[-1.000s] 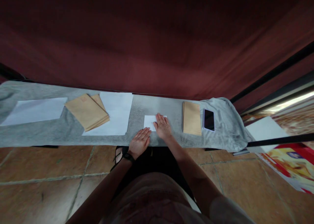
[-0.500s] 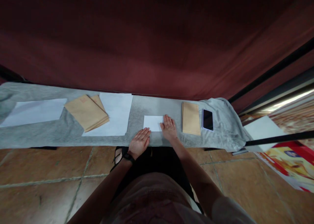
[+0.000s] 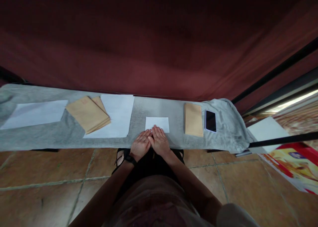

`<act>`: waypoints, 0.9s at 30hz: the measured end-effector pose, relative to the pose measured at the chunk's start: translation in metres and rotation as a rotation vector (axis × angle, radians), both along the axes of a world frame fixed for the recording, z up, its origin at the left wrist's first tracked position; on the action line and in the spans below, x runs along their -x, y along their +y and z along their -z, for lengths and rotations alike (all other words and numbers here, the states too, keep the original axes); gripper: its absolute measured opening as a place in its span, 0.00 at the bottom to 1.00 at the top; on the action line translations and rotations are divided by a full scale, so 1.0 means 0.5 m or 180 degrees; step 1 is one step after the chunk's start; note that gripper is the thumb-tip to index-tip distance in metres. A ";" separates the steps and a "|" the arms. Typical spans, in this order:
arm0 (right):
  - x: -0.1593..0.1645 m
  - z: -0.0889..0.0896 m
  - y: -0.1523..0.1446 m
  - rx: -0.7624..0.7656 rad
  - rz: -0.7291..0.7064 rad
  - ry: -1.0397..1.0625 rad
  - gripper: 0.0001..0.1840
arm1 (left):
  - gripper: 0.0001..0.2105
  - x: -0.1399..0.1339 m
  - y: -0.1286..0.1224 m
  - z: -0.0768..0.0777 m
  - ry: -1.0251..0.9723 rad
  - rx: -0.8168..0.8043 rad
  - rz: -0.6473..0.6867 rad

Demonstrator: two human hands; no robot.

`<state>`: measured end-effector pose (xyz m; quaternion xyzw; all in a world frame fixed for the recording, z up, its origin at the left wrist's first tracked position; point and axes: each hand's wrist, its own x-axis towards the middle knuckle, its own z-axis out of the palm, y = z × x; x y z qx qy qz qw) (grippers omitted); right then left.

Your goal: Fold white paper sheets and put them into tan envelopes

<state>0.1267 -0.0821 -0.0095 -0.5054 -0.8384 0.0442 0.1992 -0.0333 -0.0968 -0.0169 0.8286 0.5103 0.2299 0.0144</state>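
A small white sheet of paper (image 3: 159, 121), perhaps folded, lies flat on the grey cloth in front of me. My right hand (image 3: 159, 141) rests flat over its near edge, fingers stretched out. Beside it, my left hand (image 3: 141, 144) lies with fingers extended at the paper's near left corner, and a dark band circles that wrist. The two hands meet at the thumb side of the right one. Neither hand grips anything.
Grey cloth (image 3: 140, 109) covers the narrow table. Brown envelopes (image 3: 86, 113) overlap larger white sheets (image 3: 121, 116) on the left; another white sheet (image 3: 37, 113) lies farther left. To the right are more brown envelopes (image 3: 193, 120) and a phone (image 3: 210, 121). A red curtain (image 3: 149, 71) hangs behind.
My right hand has slid left from the small paper's right edge to its near edge, beside my left hand. The left hand and the paper have stayed in place.
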 end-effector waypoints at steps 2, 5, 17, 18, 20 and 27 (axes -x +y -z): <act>-0.017 -0.001 0.001 -0.0020 -0.0011 -0.0040 0.32 | 0.22 -0.001 -0.001 -0.001 -0.0028 -0.0010 -0.0010; -0.043 -0.004 0.002 -0.0014 0.0075 -0.0091 0.33 | 0.22 -0.003 -0.003 -0.004 -0.0050 -0.0004 -0.0020; -0.109 0.013 -0.007 -0.0081 0.0404 -0.0232 0.35 | 0.21 -0.004 -0.005 -0.011 0.0021 0.0047 -0.0061; -0.113 0.014 -0.008 -0.0096 0.0416 -0.0242 0.35 | 0.21 -0.004 -0.005 -0.012 0.0036 0.0054 -0.0068; -0.118 0.015 -0.009 -0.0114 0.0435 -0.0264 0.35 | 0.21 -0.006 -0.006 -0.015 0.0065 0.0085 -0.0100; -0.121 0.012 -0.009 -0.0120 0.0449 -0.0304 0.33 | 0.24 -0.064 0.000 -0.044 0.0329 0.0357 -0.0430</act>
